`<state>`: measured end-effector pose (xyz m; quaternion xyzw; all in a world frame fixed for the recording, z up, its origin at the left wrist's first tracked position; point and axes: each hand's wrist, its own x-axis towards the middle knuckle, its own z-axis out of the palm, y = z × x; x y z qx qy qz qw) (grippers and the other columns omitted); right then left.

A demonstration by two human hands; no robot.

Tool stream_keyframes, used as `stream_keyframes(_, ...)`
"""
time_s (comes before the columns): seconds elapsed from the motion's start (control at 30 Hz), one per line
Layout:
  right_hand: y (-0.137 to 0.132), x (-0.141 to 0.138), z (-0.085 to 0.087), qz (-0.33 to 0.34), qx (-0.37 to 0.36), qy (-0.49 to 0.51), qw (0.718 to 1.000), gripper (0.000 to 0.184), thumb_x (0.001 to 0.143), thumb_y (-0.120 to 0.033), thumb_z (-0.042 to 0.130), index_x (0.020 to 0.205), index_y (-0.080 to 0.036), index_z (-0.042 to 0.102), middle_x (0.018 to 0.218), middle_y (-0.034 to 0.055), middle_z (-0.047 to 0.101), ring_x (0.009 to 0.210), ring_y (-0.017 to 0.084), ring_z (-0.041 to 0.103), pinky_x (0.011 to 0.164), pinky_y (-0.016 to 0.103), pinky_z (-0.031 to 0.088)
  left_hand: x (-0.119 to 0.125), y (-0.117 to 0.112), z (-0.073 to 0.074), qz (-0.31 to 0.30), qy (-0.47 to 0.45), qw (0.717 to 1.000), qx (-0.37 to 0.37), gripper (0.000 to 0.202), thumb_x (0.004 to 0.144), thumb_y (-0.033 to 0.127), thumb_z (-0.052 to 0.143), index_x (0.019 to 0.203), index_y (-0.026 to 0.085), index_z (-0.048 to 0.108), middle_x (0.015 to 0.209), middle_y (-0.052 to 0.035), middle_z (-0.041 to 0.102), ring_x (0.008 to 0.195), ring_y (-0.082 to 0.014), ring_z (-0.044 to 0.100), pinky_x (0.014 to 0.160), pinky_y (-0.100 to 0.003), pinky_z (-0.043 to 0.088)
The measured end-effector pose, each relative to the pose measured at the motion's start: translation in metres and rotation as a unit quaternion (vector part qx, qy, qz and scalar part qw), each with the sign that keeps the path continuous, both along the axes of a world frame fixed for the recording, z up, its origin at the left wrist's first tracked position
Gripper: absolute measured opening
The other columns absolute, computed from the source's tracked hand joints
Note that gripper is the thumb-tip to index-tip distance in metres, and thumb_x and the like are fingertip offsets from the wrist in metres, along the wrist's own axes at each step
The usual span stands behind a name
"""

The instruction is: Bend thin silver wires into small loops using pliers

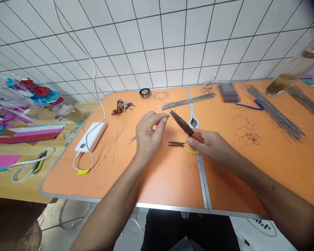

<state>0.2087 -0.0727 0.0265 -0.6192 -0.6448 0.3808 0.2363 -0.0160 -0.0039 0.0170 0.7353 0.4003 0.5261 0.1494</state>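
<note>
While my left hand [148, 134] pinches what looks like a thin wire [166, 116] between thumb and forefinger, my right hand [209, 144] is wrapped round the pliers [183, 124] over the table [159, 181]. The pliers' long axis runs up-left, nose just right of the wire.

- The pliers [184, 126] are dark metal with red plastic grips.
- The table [162, 174] is smooth, matt orange.
- The wires [188, 101] are thin grey metal.

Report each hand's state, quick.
Left hand: fingertips pinched shut; what they pinch, if anything, cannot be told.
Right hand: closed on pliers.
</note>
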Motion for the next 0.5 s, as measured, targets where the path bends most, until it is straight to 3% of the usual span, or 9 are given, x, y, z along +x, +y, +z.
stream_keyframes(0.2,0.001,0.0005,-0.0001,0.002,-0.008,0.013,1.0,0.039,0.106,-0.058,0.056,0.089,-0.024,0.065,0.08,-0.0016,0.063,0.076,0.02,0.056,0.071,0.033,0.037,-0.0006,0.0023,0.0007,-0.036,-0.035,0.998,-0.04,0.02,0.104,0.032,0.069,0.092,0.024,0.083,0.08,-0.0026,0.068,0.078,-0.0188,0.06,0.076,-0.034,0.048)
stream_keyframes(0.5,0.0012,-0.0002,0.0035,-0.001,-0.009,0.013,1.0,0.04,0.105,-0.06,0.057,0.09,-0.024,0.065,0.074,-0.0021,0.057,0.072,0.019,0.053,0.067,0.032,0.037,-0.0029,0.0051,-0.0043,0.006,0.058,0.997,0.045,0.02,0.106,0.032,0.066,0.097,0.024,0.082,0.08,-0.0035,0.067,0.078,-0.02,0.06,0.076,-0.037,0.046)
